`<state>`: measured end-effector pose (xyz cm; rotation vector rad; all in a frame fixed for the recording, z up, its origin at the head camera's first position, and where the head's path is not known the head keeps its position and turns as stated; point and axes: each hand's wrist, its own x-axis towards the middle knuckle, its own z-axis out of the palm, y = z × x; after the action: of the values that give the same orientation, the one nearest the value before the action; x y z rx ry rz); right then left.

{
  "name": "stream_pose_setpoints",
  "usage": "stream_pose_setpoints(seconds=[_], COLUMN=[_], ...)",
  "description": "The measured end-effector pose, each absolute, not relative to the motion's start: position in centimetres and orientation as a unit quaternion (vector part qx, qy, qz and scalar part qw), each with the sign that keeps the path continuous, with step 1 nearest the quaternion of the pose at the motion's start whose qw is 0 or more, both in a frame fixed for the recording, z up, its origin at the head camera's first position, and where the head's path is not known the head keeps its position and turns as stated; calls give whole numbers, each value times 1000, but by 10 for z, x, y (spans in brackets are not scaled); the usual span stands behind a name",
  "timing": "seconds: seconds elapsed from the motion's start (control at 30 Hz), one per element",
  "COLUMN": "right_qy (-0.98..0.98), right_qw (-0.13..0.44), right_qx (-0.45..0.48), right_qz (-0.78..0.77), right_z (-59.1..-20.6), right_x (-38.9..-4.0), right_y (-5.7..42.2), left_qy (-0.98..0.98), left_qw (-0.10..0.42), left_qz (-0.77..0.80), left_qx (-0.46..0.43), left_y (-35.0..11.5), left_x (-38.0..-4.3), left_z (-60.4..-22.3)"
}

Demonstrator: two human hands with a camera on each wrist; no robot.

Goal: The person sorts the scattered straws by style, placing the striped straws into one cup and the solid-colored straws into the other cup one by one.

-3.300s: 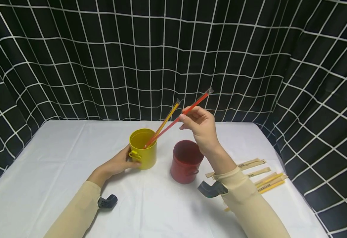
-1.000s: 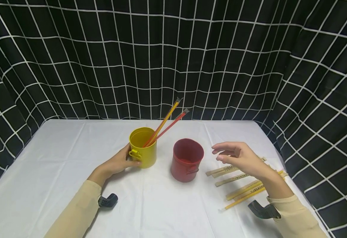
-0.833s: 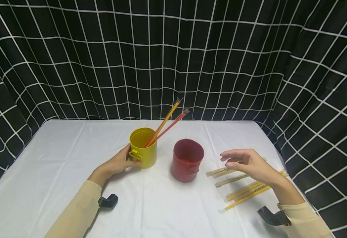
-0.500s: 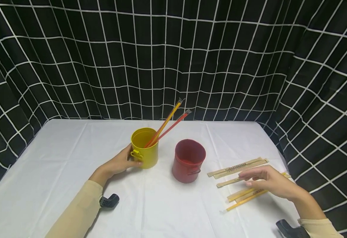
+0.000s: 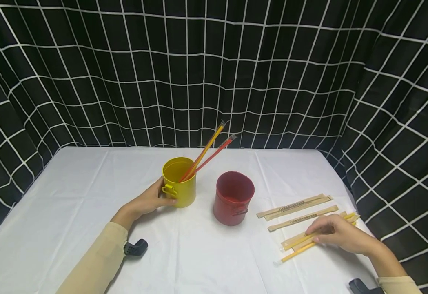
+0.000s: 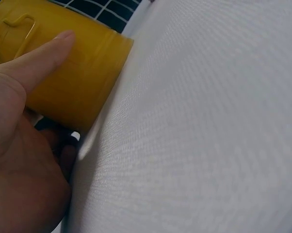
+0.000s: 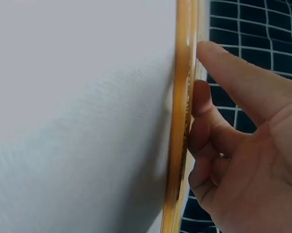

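My left hand (image 5: 149,200) grips the small yellow metal bucket (image 5: 184,194) at its left side, near the wire handle. In the left wrist view its thumb (image 6: 49,56) lies along the bucket's wall. Two wrapped straws, one yellow (image 5: 214,139) and one red (image 5: 219,149), lean out of that bucket to the right. At the right, my right hand (image 5: 340,234) pinches a yellow straw (image 5: 294,244) among the loose ones on the table. The right wrist view has its thumb and fingertips right at the straws (image 7: 182,97).
A red bucket (image 5: 230,210) stands between the yellow bucket and the loose straws. Several paper-wrapped straws (image 5: 302,219) lie at the right, with another yellow straw (image 5: 294,255) nearest the front. Black gridded curtain (image 5: 206,73) surrounds the white table (image 5: 199,261).
The right hand let go of a red straw, now leaning in the yellow bucket, then moved right and down to the loose straws. The left hand stays on the bucket.
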<state>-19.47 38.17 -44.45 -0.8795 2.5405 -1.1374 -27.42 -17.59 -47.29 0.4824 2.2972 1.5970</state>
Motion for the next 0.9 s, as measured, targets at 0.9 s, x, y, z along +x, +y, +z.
stream_pose_setpoints(seconds=[0.9], right_qy=[935], right_qw=[14], right_qx=[-200], right_qz=[-291], right_z=[-446], right_x=[-196], right_y=[365], left_qy=[801], left_qw=[152], left_qz=[554], left_qx=[166], left_y=[-175], left_x=[-275], left_z=[-473])
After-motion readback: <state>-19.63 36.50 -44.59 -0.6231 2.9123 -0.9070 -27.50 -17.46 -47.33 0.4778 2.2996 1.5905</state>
